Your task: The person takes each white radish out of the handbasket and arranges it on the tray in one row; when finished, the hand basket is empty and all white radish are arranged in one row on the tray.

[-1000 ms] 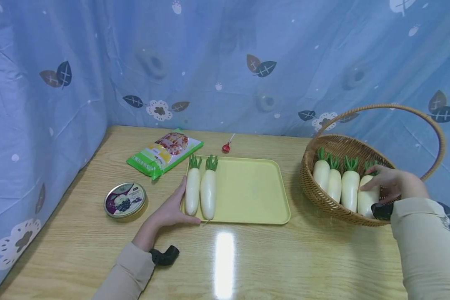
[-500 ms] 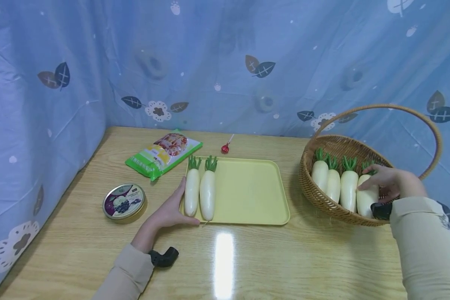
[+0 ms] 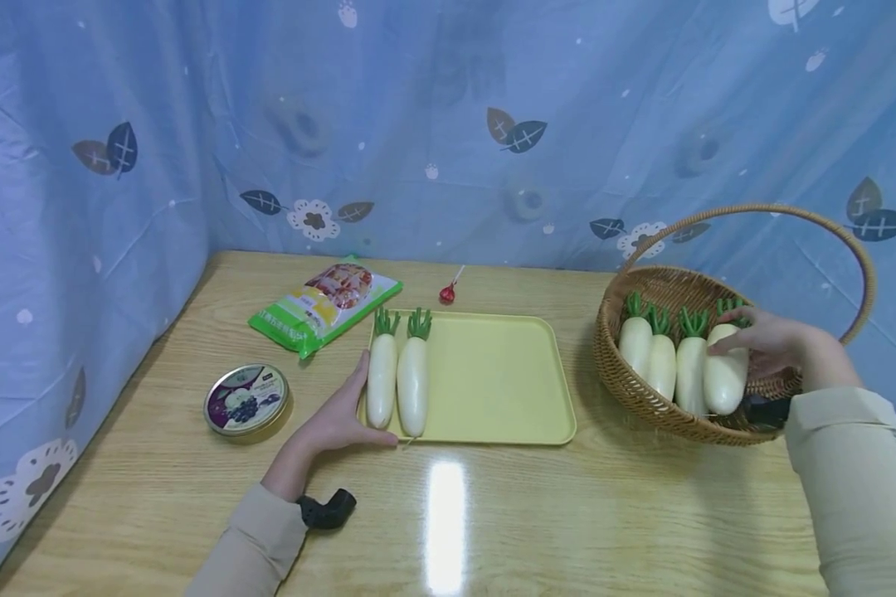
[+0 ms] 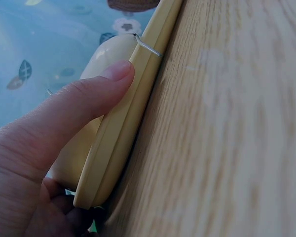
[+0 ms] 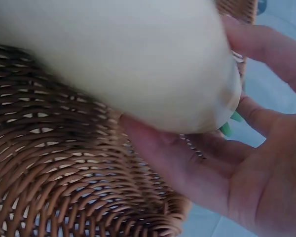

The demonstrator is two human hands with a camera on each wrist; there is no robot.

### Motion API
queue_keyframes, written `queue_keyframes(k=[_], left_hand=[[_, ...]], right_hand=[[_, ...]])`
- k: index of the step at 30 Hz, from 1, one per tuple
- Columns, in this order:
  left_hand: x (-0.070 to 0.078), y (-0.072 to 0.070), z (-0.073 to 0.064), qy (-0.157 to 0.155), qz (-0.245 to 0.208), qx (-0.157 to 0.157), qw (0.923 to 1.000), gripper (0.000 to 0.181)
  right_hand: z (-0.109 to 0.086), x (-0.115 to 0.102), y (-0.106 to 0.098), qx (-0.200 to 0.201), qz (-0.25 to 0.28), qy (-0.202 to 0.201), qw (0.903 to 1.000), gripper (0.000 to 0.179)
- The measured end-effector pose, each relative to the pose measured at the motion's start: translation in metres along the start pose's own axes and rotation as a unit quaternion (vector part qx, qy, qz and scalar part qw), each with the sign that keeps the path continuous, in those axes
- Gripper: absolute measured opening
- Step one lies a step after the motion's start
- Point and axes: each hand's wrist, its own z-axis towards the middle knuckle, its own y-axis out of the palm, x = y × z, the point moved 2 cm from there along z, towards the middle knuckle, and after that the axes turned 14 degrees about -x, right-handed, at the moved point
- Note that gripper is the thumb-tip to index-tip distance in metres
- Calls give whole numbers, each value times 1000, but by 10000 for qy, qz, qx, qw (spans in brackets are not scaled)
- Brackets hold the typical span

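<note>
My right hand grips the rightmost white radish in the wicker basket. In the right wrist view its fingers wrap round the leafy end of the radish, over the woven wall. Several more radishes lean beside it, green tops up. My left hand holds the near left corner of the yellow tray. Seen from the left wrist, the thumb lies on the tray rim and the other fingers curl at the corner, partly hidden. Two white radishes lie side by side at the tray's left end.
A round tin stands left of the tray. Behind it lies a green and white food packet. A red lollipop is behind the tray. The basket's tall handle arches above the radishes, and a blue curtain hangs behind the table.
My right hand has raised the rightmost radish a little, so its lower end now sits higher in the basket. The left hand keeps its hold on the tray corner.
</note>
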Motion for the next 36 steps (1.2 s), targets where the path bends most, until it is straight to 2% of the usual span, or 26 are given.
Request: queue_keyframes(k=[6,9,16,22,26,31,36], left_hand=[[-26,2,9,-12,133,83,9999,135],[-25,2,9,-24,142,96,9998,136],[-15,3,7,37,-18,82,10000,132],[-22,3,7,-64,159,69,9998,136],[-27,3,8,-61,110,65,9999,137],[-27,2,8,43,61,67,9999,136],[-26,1,8,66,64,90,9999,136]], right_hand=[[-4,-12,5,297,-326,-293,9986,94],[-6,-17,8,369,-315,-454,9978,94],[-12,-25,13,528,-282,-755,9953,88],[-19,-31,17,744,-483,-890,9921,84],[-20,-34,21,821,-492,-958,9908,85],[-22,-41,30,887,-452,-1204,9877,83],[-25,-50,39,1001,-543,-1265,9854,80]])
